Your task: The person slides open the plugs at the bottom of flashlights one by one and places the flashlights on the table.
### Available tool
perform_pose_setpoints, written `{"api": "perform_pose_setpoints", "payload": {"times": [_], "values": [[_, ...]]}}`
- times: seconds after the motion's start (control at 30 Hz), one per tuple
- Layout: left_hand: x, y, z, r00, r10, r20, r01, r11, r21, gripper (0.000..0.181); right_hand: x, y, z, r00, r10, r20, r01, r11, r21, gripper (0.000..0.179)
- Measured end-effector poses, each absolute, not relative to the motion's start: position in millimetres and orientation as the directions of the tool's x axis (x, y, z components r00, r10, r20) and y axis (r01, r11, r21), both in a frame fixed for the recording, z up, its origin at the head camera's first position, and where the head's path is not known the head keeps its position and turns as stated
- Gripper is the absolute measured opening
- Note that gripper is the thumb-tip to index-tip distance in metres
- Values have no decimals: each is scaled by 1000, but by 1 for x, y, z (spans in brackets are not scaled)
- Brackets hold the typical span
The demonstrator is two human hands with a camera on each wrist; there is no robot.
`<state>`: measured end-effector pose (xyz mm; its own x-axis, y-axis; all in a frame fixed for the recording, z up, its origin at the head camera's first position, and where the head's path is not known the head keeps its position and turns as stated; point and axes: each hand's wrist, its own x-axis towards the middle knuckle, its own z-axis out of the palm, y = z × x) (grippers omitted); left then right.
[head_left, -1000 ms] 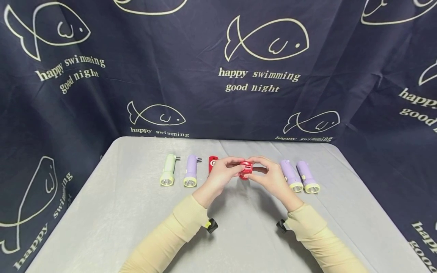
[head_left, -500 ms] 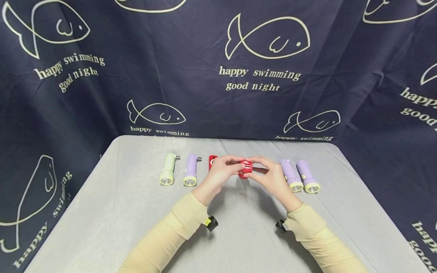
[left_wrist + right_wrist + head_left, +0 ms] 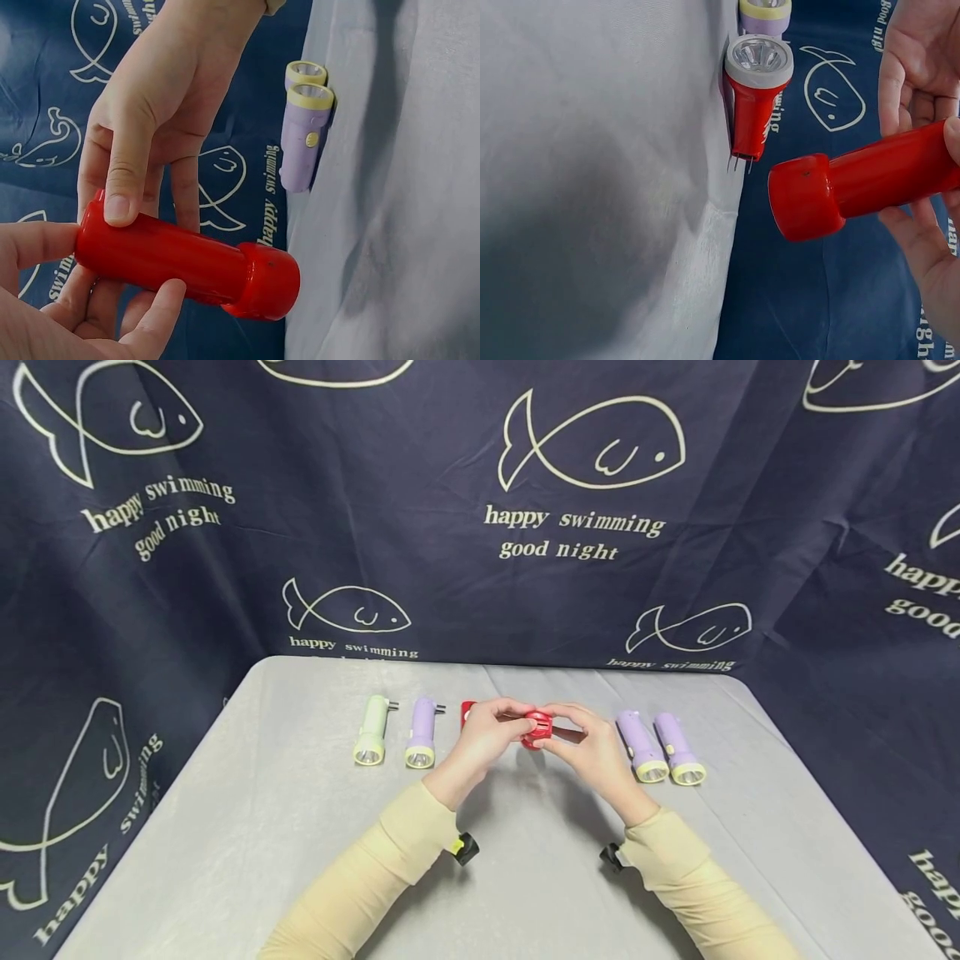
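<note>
Between my two hands I hold a red flashlight (image 3: 542, 717) above the table, its head end pointing down. My left hand (image 3: 483, 739) pinches it from the left, and my right hand (image 3: 596, 745) grips its other side with thumb and fingers. The left wrist view shows the red body (image 3: 172, 259) lying aslant, a right thumb pressed on its upper end. Behind my left hand, partly hidden, a second red flashlight (image 3: 756, 116) with a white rim and metal prongs lies on the table.
On the grey table (image 3: 540, 877), a green flashlight (image 3: 371, 731) and a purple flashlight (image 3: 422, 732) lie to the left. Two more purple flashlights, one nearer (image 3: 640, 746) and one farther right (image 3: 678, 748), lie beside my right hand. A dark fish-print curtain (image 3: 450, 610) stands behind the table.
Both hands still hold the red flashlight in nearly the same place. The view has shifted slightly, and the left hand covers more of the red flashlight on the table.
</note>
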<state>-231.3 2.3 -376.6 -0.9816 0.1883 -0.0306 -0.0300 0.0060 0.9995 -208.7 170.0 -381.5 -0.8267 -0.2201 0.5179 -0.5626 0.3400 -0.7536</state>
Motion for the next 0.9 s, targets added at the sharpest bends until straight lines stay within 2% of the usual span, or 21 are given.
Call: {"api": "perform_pose_setpoints", "payload": {"times": [0.9], "values": [[-228, -3, -380, -980, 185, -71, -72, 5, 997, 23, -210, 165, -390, -799, -256, 544, -599, 265, -755, 39]]}}
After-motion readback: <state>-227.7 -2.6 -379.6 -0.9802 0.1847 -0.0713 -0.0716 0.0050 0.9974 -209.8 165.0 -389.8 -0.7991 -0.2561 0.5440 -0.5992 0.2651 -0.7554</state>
